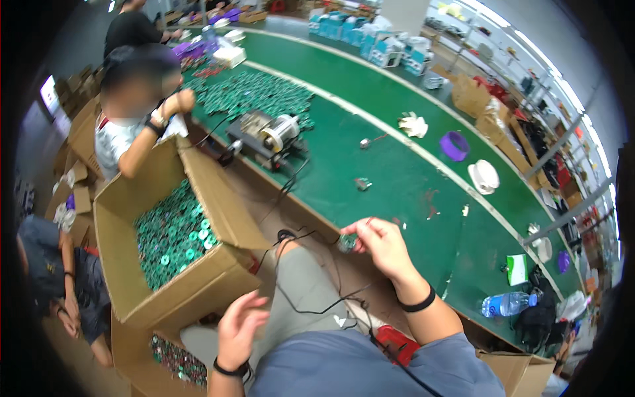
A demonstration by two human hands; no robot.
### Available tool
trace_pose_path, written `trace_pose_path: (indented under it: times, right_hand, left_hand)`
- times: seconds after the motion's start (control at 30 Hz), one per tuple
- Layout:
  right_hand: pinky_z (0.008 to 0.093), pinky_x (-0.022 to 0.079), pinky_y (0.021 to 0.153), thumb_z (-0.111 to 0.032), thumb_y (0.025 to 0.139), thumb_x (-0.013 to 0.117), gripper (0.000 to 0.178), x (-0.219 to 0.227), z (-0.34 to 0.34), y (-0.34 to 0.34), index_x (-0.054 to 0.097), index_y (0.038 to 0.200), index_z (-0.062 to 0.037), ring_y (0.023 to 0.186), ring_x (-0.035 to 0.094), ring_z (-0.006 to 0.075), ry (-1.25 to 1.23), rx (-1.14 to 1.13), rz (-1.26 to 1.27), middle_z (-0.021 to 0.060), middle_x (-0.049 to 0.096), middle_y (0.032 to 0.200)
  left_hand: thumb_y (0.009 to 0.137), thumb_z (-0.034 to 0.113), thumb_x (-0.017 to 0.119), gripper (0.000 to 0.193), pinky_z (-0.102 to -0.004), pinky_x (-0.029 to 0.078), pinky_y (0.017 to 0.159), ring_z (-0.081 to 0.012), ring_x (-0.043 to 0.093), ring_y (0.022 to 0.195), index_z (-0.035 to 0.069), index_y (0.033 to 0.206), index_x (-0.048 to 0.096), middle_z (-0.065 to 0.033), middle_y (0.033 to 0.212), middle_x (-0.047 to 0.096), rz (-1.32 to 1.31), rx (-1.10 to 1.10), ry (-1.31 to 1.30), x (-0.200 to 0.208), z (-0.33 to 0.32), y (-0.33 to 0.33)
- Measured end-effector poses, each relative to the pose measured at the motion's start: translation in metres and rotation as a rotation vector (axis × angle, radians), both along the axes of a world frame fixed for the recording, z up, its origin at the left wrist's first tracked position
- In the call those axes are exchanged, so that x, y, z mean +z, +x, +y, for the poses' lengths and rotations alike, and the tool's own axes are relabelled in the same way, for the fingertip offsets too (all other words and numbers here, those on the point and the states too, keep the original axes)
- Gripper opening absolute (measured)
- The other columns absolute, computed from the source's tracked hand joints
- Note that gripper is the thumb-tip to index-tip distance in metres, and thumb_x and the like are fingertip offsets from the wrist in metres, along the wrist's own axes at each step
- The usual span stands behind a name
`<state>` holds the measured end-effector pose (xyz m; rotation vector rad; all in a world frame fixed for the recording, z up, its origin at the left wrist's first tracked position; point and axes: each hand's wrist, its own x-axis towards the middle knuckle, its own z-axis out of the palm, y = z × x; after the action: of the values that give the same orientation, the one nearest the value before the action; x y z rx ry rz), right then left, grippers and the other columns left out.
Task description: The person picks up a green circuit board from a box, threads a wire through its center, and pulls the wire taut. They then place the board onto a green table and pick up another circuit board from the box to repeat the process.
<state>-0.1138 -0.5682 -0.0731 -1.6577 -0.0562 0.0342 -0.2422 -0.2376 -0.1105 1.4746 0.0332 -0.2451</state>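
Note:
My right hand (382, 243) is closed at the table's near edge, pinching a small round green part (346, 243) between thumb and fingers. It looks like a little circuit board, but its detail is too small to make out. My left hand (241, 329) hovers above my lap with nothing in it, fingers loosely bent and apart. Beside it stands a large open cardboard box (173, 298) holding many green ring-shaped boards (173, 231). On the green table (331, 182) two small loose parts lie ahead of my right hand, one of them a green and silver piece (362, 184).
A motor-like machine (268, 137) with a white spool stands near a pile of green rings (258, 96). A lower box (126, 351) holds mixed parts. Black cables (311, 311) cross my lap. A purple ring (454, 145) and bottle (508, 304) are rightward. A co-worker (132, 112) sits left.

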Motion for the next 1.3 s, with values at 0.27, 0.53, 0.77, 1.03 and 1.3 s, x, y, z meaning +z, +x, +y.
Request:
trace_pose_path:
  times: [0.27, 0.53, 0.77, 1.03, 1.3]
  right_hand:
    - [0.0334, 0.055, 0.085, -0.001, 0.092, 0.066, 0.021, 0.019, 0.100, -0.040, 0.070, 0.112, 0.0026, 0.100, 0.068, 0.0244, -0.134, 0.519, -0.362, 0.0154, 0.067, 0.115]
    - [0.0321, 0.051, 0.089, -0.001, 0.090, 0.051, 0.028, 0.034, 0.102, -0.001, 0.067, 0.112, 0.0035, 0.103, 0.064, 0.0175, -0.063, 0.482, -0.104, 0.0092, 0.069, 0.111]
    - [0.0405, 0.055, 0.069, -0.021, 0.095, 0.065, 0.020, 0.031, 0.171, -0.015, 0.069, 0.096, -0.0020, 0.077, 0.072, 0.0316, -0.393, 0.910, -0.035, 0.0150, 0.072, 0.078]
    - [0.0436, 0.053, 0.063, -0.012, 0.094, 0.061, 0.012, 0.008, 0.189, -0.020, 0.068, 0.096, -0.0024, 0.071, 0.067, 0.0377, -0.529, 0.972, -0.334, 0.0175, 0.068, 0.076]
    - [0.0426, 0.053, 0.063, -0.008, 0.093, 0.059, 0.012, 0.010, 0.195, -0.026, 0.068, 0.093, -0.0010, 0.069, 0.067, 0.0371, -0.392, 0.992, -0.287, 0.0172, 0.068, 0.076]
  left_hand:
    - [0.106, 0.018, 0.053, 0.042, -0.0383, 0.056, 0.096, -0.0258, 0.064, 0.117, 0.001, 0.145, 0.048, -0.0145, 0.129, 0.063, 0.283, -0.299, -0.812, -0.014, -0.019, 0.036]
    - [0.092, 0.002, 0.070, 0.047, -0.0300, 0.056, 0.090, -0.0157, 0.067, 0.101, -0.001, 0.137, 0.056, -0.0133, 0.121, 0.066, -0.023, 0.078, -0.341, -0.005, 0.022, 0.011]
    - [0.089, -0.005, 0.071, 0.046, -0.0255, 0.056, 0.080, -0.0102, 0.065, 0.088, -0.002, 0.133, 0.059, -0.0049, 0.106, 0.067, -0.003, 0.185, -0.219, 0.007, 0.035, -0.006]
    - [0.080, -0.001, 0.078, 0.042, -0.0285, 0.057, 0.075, -0.0152, 0.067, 0.082, 0.000, 0.121, 0.067, -0.0090, 0.105, 0.069, -0.235, 0.306, 0.359, 0.013, 0.046, -0.015]
    - [0.080, 0.001, 0.080, 0.041, -0.0318, 0.058, 0.079, -0.0187, 0.070, 0.092, -0.001, 0.119, 0.067, -0.0107, 0.108, 0.069, -0.257, 0.262, 0.489, 0.006, 0.053, -0.026]
